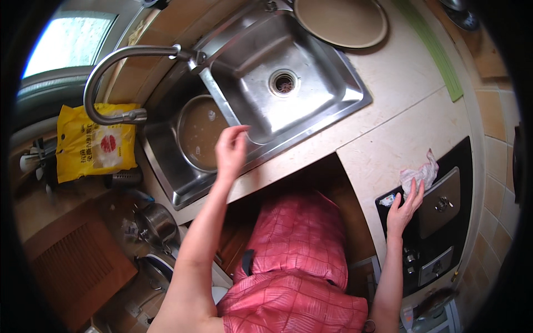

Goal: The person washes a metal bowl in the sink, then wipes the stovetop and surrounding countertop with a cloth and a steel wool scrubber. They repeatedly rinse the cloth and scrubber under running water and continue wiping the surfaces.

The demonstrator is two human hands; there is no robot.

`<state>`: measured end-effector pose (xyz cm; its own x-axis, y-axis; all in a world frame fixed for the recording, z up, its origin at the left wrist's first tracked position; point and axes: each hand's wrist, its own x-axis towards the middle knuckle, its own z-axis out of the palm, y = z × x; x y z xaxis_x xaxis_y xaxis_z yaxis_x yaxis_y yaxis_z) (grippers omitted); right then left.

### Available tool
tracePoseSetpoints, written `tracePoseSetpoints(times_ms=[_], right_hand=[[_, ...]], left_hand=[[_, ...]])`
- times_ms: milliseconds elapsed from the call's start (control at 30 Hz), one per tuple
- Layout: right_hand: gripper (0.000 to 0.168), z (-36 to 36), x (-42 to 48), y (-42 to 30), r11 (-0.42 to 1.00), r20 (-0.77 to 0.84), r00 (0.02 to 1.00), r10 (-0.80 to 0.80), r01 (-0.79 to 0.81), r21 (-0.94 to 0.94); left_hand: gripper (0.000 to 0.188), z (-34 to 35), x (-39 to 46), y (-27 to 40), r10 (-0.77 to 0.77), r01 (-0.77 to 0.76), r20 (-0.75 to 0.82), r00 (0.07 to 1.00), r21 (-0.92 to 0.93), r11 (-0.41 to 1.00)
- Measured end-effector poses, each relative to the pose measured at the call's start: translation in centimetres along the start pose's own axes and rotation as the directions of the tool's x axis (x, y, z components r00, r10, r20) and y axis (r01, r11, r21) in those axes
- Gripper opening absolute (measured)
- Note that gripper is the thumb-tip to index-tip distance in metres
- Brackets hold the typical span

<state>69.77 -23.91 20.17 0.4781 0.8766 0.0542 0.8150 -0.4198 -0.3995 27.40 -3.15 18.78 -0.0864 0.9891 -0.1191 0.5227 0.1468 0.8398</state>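
My left hand [231, 150] is raised over the front rim of the steel double sink [300, 125], fingers loosely bent, with no object visible in it. Beneath and left of it, a round pan of cloudy brownish water [198, 133] sits in the smaller basin. The larger basin holds no dishes, and its drain [285, 82] shows. At the right, my right hand [404, 210] has its fingertips on a crumpled pale cloth [420, 175] at the corner of the black cooktop [454, 220]. Whether the fingers grip the cloth cannot be told.
A curved faucet [93, 79] arches over the small basin beside a yellow printed bag [98, 141]. A round beige lid or board [341, 21] overlaps the sink's back right corner. A green strip [437, 54] lies on the counter. Pots [156, 222] and an open cabinet door [79, 262] are lower left.
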Motion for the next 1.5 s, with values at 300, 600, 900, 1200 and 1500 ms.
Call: tracePoseSetpoints(times_ms=[300, 600, 900, 1200, 1500], right_hand=[[0.059, 1.2, 0.0, 0.2, 0.985, 0.021, 0.999, -0.036, 0.039, -0.168], [0.06, 2.4, 0.0, 0.0, 0.958, 0.004, 1.0, -0.024, 0.025, -0.285], [0.062, 3.2, -0.4, 0.3, 0.939, -0.011, 0.995, -0.099, 0.09, -0.331], [0.062, 2.8, -0.1, 1.0, 0.902, 0.055, 0.989, -0.139, 0.15, -0.405], [0.063, 2.6, -0.6, 1.4, 0.884, 0.109, 0.984, -0.141, 0.174, -0.435]], left_hand=[[0.086, -10.3, 9.6, -24.9, -0.489, 0.363, 0.002, 0.872, 0.668, 0.65], [0.061, -4.4, 7.9, -21.3, -0.128, -0.167, 0.351, 0.927, 0.697, 0.698], [0.047, -18.5, 1.8, -26.1, -0.08, 0.341, -0.402, 0.912, 0.637, 0.692], [0.079, -19.2, -2.0, -32.1, -0.536, 0.295, 0.17, 0.827, 0.679, 0.672], [0.077, -22.2, 3.8, -28.0, -0.357, 0.315, -0.089, 0.93, 0.693, 0.649]])
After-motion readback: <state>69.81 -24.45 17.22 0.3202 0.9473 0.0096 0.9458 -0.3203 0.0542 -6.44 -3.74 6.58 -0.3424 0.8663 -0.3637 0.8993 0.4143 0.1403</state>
